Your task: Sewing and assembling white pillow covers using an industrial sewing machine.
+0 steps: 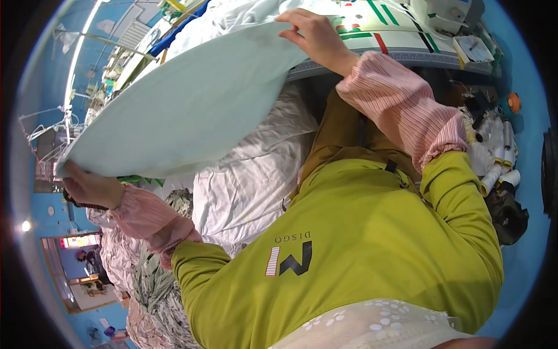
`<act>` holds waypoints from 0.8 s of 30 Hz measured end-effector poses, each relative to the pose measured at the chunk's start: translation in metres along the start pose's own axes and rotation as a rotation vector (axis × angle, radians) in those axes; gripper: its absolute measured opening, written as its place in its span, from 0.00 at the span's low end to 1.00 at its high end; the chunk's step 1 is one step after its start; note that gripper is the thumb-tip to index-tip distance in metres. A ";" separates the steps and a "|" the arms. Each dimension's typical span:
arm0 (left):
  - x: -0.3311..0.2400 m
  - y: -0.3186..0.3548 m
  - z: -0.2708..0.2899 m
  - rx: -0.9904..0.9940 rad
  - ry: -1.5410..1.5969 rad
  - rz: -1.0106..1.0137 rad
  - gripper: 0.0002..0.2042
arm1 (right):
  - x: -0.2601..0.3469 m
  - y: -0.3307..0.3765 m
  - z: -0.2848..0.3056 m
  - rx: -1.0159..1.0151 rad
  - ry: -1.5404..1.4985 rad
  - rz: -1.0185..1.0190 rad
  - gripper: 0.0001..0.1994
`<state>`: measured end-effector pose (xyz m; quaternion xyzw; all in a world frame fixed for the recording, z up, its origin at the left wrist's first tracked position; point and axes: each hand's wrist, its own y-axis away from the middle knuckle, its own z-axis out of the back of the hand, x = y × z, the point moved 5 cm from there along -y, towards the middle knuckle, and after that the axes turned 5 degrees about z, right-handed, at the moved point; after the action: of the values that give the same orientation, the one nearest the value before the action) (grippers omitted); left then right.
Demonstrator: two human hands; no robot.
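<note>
- Head view: left grip clamped on pale cloth, right grip on its opposite end
- Surface edge just beside right grip
- White fabric between grips, beneath cloth

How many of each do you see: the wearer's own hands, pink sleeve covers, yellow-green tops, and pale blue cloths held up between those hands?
Hands: 2 (left hand, right hand)
Pink sleeve covers: 2
Yellow-green top: 1
Pale blue cloth: 1
Total: 6
</note>
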<state>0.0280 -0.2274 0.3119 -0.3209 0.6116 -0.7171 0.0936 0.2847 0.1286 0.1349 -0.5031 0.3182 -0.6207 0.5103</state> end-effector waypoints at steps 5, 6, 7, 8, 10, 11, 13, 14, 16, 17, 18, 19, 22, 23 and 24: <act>0.013 0.024 0.018 -0.012 0.061 0.130 0.08 | 0.072 -0.048 -0.018 0.064 -0.100 0.034 0.06; 0.023 0.029 0.016 0.002 0.179 0.326 0.09 | 0.075 -0.051 -0.023 0.133 -0.105 0.056 0.06; 0.026 0.033 0.012 0.013 0.299 0.524 0.10 | 0.076 -0.055 -0.026 0.203 -0.109 0.080 0.07; 0.019 0.032 0.008 0.014 0.303 0.525 0.10 | 0.075 -0.054 -0.025 0.204 -0.105 0.078 0.07; 0.003 0.033 0.002 -0.115 0.506 0.628 0.11 | 0.079 -0.044 -0.023 0.253 0.402 0.216 0.07; -0.007 0.031 -0.003 -0.099 0.519 0.626 0.11 | 0.072 -0.035 -0.020 0.258 0.407 0.198 0.07; -0.025 0.031 -0.005 -0.266 0.604 0.626 0.10 | 0.057 -0.002 0.004 0.161 -0.078 0.293 0.08; -0.043 0.031 -0.006 -0.191 0.339 0.489 0.11 | 0.058 0.020 0.028 0.163 -0.037 0.243 0.07; -0.057 0.084 -0.047 -0.166 0.745 0.536 0.11 | 0.071 0.077 0.078 0.189 0.006 0.076 0.07; -0.072 0.103 -0.077 -0.160 1.148 0.574 0.11 | 0.065 0.109 0.099 0.218 0.034 -0.046 0.07; -0.168 0.067 -0.087 0.052 0.565 0.199 0.12 | 0.058 0.147 0.111 0.249 0.074 -0.140 0.07; -0.218 0.081 -0.120 0.236 0.907 0.239 0.10 | 0.050 0.183 0.115 0.277 0.104 -0.231 0.08; -0.356 0.120 -0.204 0.724 1.231 0.267 0.08 | 0.011 0.240 0.107 0.301 0.081 -0.432 0.07; -0.382 0.141 -0.240 0.806 1.233 0.253 0.07 | -0.007 0.241 0.105 0.294 0.043 -0.455 0.07; -0.401 0.153 -0.266 0.969 1.065 0.231 0.08 | -0.022 0.243 0.106 0.283 0.013 -0.492 0.07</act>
<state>0.1474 0.1655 0.0180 0.2155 0.2182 -0.9518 -0.0098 0.4608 0.0944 -0.0615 -0.4848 0.0999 -0.7674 0.4076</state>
